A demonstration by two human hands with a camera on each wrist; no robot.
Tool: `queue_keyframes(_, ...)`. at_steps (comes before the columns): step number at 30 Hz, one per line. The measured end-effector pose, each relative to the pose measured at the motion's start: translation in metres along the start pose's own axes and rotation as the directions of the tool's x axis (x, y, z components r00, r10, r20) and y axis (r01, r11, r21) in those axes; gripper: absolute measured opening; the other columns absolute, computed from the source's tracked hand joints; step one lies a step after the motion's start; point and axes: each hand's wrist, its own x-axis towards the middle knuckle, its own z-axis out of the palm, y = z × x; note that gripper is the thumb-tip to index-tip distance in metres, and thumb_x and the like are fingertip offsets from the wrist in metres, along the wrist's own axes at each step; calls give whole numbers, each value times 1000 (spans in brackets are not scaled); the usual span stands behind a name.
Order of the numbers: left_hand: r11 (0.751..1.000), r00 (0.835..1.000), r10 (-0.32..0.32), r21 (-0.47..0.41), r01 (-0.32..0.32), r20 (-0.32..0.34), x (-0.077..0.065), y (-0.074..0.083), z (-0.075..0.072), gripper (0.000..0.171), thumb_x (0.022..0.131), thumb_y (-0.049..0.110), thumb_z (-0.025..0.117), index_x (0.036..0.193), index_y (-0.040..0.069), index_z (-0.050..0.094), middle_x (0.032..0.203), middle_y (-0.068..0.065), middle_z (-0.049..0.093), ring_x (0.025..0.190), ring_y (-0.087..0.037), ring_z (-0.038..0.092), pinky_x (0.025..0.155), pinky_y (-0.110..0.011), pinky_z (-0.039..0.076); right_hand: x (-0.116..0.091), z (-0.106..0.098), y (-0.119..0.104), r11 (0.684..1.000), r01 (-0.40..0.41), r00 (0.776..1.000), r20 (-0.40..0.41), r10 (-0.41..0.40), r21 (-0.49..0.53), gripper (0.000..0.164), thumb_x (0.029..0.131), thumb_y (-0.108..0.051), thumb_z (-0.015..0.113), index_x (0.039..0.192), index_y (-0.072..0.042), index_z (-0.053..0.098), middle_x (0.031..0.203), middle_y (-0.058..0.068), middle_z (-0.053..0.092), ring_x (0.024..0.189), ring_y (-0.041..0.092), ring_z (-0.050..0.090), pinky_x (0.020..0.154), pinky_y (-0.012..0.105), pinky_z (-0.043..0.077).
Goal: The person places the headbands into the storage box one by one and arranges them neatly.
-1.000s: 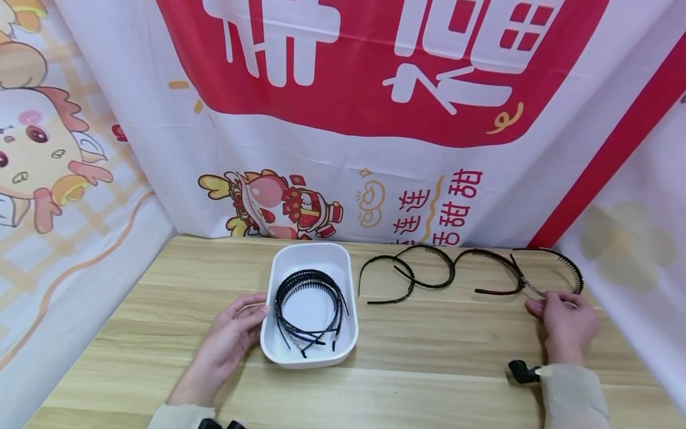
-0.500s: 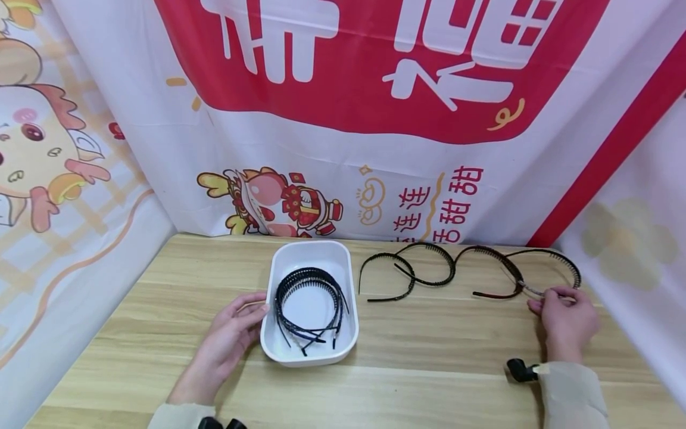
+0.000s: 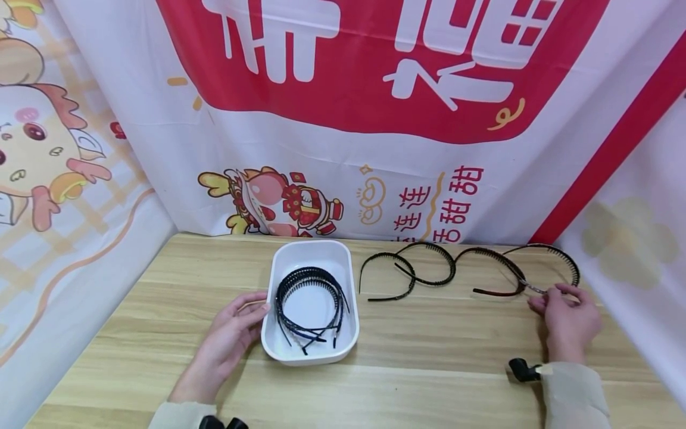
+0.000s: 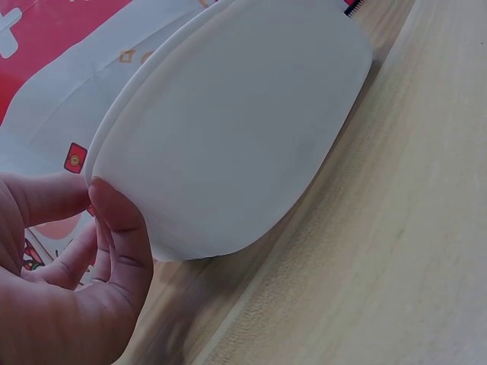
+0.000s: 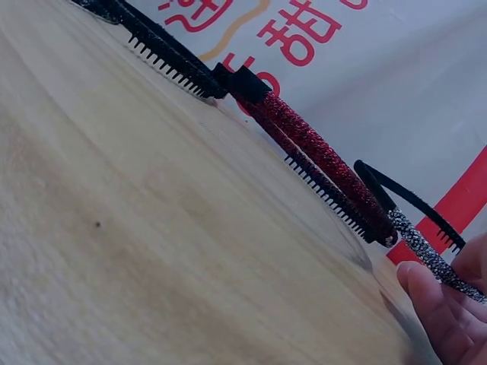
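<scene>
My left hand grips the left rim of a white plastic bin, thumb and fingers pinching the edge in the left wrist view. Several black toothed headbands lie stacked inside it. At the right, my right hand pinches one arm of a headband with silver glitter between thumb and fingers. Its black toothed curve points away from me. Just left of it lies a red glitter headband, which its tip overlaps in the head view.
Two more black headbands, one nearer the bin and one behind it, continue the row on the wooden table. A printed white and red cloth hangs along the back edge, with more cloth at both sides.
The silver glitter headband has turned slightly in my right fingers, its far arm shifting beside the red one. My right hand has barely moved. My left hand and the bin have stayed put.
</scene>
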Motion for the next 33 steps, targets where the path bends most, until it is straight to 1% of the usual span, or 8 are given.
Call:
queue_keyframes(7, 1000, 1000, -4, -2, 4, 0, 1, 0, 0, 32, 104, 7, 67, 135, 13, 60, 108, 8, 75, 101, -10, 69, 91, -26, 59, 1, -1, -1, 999, -9, 1000, -24, 10, 52, 19, 103, -8, 63, 118, -20, 61, 66, -3, 74, 54, 13, 76, 54, 24, 61)
queue_keyframes(9, 1000, 1000, -5, -1, 5, 1, 1, 0, 0, 33, 104, 7, 67, 135, 13, 60, 108, 8, 75, 101, -10, 69, 91, -26, 59, 1, 0, -2, 996, -12, 999, -38, 15, 86, 20, 102, -7, 64, 117, -20, 62, 67, -2, 74, 54, 14, 75, 54, 25, 61)
queue_keyframes(13, 1000, 1000, -4, -4, 4, -2, 2, 0, 0, 32, 104, 7, 67, 134, 13, 60, 109, 8, 75, 101, -10, 69, 91, -27, 59, 1, 2, -1, 985, 19, 999, -44, -11, 170, 20, 99, -2, 66, 114, -15, 63, 67, 1, 74, 52, 15, 75, 53, 28, 62)
queue_keyframes(17, 1000, 1000, -3, -5, 3, -4, 2, -1, 0, 31, 104, 7, 67, 134, 14, 61, 109, 8, 75, 101, -11, 69, 90, -27, 59, 0, 5, 0, 973, 50, 999, -27, -45, 227, 22, 97, 2, 69, 114, -11, 65, 68, 3, 74, 52, 17, 74, 52, 31, 63)
queue_keyframes(21, 1000, 1000, -5, 1, 5, -3, 2, -1, -1, 32, 103, 8, 67, 135, 13, 60, 108, 8, 75, 101, -11, 69, 91, -27, 59, -2, 7, -1, 979, 67, 998, -1, -68, 193, 27, 97, 2, 70, 120, -12, 66, 69, 2, 75, 52, 17, 74, 52, 29, 62)
queue_keyframes(26, 1000, 1000, -6, 2, 6, -2, 2, -1, -1, 33, 104, 8, 67, 136, 13, 60, 107, 9, 75, 101, -10, 69, 91, -27, 59, -6, 11, -4, 983, 101, 994, 28, -106, 153, 29, 96, 1, 72, 119, -16, 67, 69, 0, 76, 52, 15, 74, 54, 27, 62)
queue_keyframes(30, 1000, 1000, -4, 0, 4, -2, 2, 0, -1, 33, 104, 8, 67, 135, 13, 60, 106, 8, 75, 100, -10, 69, 91, -26, 59, -11, 14, -7, 986, 108, 991, 70, -118, 129, 33, 97, 0, 73, 123, -19, 65, 73, -1, 76, 54, 15, 75, 56, 27, 63)
queue_keyframes(33, 1000, 1000, -3, -1, 3, -1, 1, 0, 0, 33, 104, 7, 66, 135, 13, 60, 106, 8, 75, 100, -10, 69, 91, -26, 59, -15, 17, -10, 986, 97, 989, 100, -111, 133, 38, 97, 1, 73, 127, -20, 64, 77, 1, 77, 57, 17, 76, 59, 28, 64)
